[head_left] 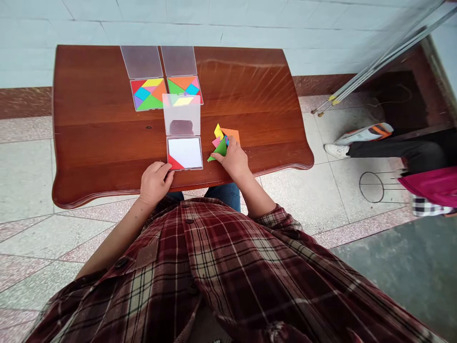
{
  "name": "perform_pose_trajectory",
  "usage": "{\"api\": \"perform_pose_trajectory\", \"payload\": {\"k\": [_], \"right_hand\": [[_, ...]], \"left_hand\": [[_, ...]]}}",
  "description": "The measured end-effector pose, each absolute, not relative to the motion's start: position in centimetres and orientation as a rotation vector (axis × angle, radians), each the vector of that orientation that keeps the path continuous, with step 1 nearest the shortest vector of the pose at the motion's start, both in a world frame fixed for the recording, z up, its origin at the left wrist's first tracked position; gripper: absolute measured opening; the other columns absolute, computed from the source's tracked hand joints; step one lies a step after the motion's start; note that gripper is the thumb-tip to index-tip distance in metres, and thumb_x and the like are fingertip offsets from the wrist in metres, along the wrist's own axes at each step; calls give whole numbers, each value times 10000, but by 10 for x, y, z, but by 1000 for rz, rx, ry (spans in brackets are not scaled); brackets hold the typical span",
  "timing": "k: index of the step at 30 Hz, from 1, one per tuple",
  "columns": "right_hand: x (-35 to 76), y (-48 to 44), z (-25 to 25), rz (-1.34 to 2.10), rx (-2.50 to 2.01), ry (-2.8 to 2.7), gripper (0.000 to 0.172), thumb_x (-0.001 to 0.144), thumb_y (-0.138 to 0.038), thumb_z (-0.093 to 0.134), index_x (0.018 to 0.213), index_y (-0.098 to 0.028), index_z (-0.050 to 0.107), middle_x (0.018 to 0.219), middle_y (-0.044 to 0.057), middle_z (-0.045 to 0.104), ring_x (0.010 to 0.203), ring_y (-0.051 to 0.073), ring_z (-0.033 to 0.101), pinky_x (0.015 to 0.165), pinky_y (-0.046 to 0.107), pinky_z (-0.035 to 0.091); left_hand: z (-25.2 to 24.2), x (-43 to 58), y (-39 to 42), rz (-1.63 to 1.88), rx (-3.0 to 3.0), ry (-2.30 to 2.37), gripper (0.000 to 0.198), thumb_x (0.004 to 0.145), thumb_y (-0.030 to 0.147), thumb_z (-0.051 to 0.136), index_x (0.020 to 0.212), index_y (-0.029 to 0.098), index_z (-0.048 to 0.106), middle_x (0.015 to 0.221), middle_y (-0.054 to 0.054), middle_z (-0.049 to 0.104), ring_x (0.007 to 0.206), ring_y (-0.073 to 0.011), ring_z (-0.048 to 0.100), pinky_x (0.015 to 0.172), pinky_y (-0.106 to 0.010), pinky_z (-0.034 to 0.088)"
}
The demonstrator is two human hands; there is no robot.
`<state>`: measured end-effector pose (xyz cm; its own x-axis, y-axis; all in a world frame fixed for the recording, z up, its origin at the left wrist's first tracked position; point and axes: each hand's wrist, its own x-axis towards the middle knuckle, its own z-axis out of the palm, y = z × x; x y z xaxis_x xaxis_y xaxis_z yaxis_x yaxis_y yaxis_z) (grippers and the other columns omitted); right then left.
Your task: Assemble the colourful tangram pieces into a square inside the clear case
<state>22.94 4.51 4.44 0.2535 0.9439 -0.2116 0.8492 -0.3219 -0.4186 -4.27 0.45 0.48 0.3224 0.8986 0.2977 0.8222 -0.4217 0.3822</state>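
Note:
An open clear tangram case (pixel 184 152) lies near the table's front edge, its lid (pixel 181 114) folded back. Inside the white tray sits one red triangle (pixel 173 164) at the lower left corner. My left hand (pixel 154 181) rests curled at the case's lower left corner, touching it. My right hand (pixel 233 157) is closed on a green triangle (pixel 219 149) just right of the case. Around it lie loose pieces: a yellow one (pixel 218 131), a pink one (pixel 216 141) and an orange one (pixel 231 135).
Two more open cases (pixel 149 94) (pixel 184 85), filled with coloured tangram pieces, sit at the back of the brown wooden table (pixel 89 128). Another person's leg and shoe (pixel 337 150) are on the floor to the right, beside a wire stand (pixel 371 186).

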Motion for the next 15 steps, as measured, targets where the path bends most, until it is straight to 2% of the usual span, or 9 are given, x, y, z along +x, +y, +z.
{"api": "perform_pose_trajectory", "payload": {"k": [5,8,10,12,15], "right_hand": [[242,51,34,841,-2163,-1541,606,713,-304,784,1243,-181,517,933,45,660,866,223,637,818,381,494],[250,50,29,1009,-2017,-1388,401,675,-271,784,1004,-185,570,747,-43,562,713,146,553,730,306,460],[254,50,29,1137,-1867,-1324,268,699,-321,757,831,-202,558,668,-67,487,646,117,482,670,278,422],[256,51,35,1224,-1718,-1323,286,744,-436,721,745,-213,543,643,-63,459,632,113,450,639,273,399],[254,58,51,1213,-1590,-1476,399,762,-587,700,726,-214,563,676,-37,492,700,129,490,658,275,414]], "left_hand": [[7,-41,4,701,2393,1599,266,949,303,464,992,192,702,905,-99,654,864,-252,609,795,-402,520],[6,-41,4,705,2399,1595,272,953,309,462,999,187,701,934,-107,661,882,-252,612,811,-400,523],[6,-41,3,699,2407,1597,273,959,314,458,998,190,699,942,-105,662,885,-249,613,812,-393,522],[5,-41,3,689,2408,1602,266,958,308,461,1005,197,698,941,-101,663,884,-249,613,812,-395,523],[4,-42,3,691,2402,1596,263,953,303,465,1016,198,698,939,-100,661,884,-250,611,812,-399,522]]}}
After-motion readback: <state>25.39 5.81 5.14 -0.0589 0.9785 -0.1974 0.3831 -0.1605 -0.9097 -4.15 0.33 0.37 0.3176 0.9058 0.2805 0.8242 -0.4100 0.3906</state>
